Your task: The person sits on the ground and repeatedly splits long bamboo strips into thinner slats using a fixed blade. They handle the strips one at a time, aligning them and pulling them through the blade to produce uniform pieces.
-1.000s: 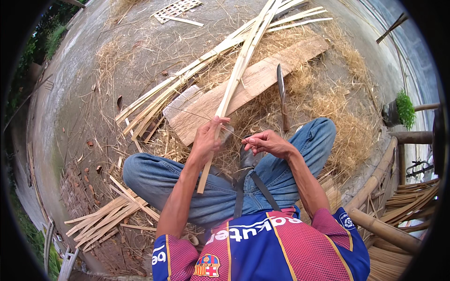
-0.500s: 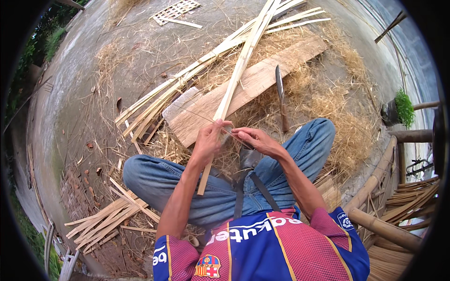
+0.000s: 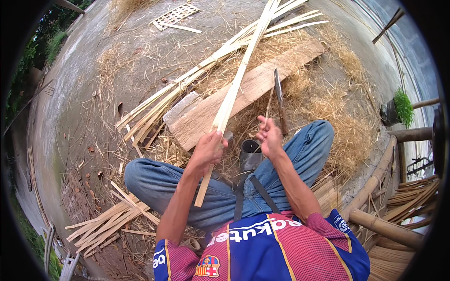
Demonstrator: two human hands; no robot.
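Strips (image 3: pixel 227 110) – smooth wd, matt

This looks like an outdoor yard used as a workshop for making things from wood. The ground (image 3: pixel 79 126) is hard and grey. Curly shavings (image 3: pixel 347 110) lie in heaps to the right of the right fingers (image 3: pixel 263 125), and a big knife (image 3: pixel 281 103) lies near them. A flat board (image 3: pixel 262 82) sits just past the left fingers (image 3: pixel 216 136). Far beyond those is a small woven piece (image 3: pixel 176 17). Green leaves (image 3: pixel 55 41) grow well off to their left. A potted plant (image 3: pixel 402 107) and a thick pole (image 3: pixel 386 228) are far right of the right fingers.
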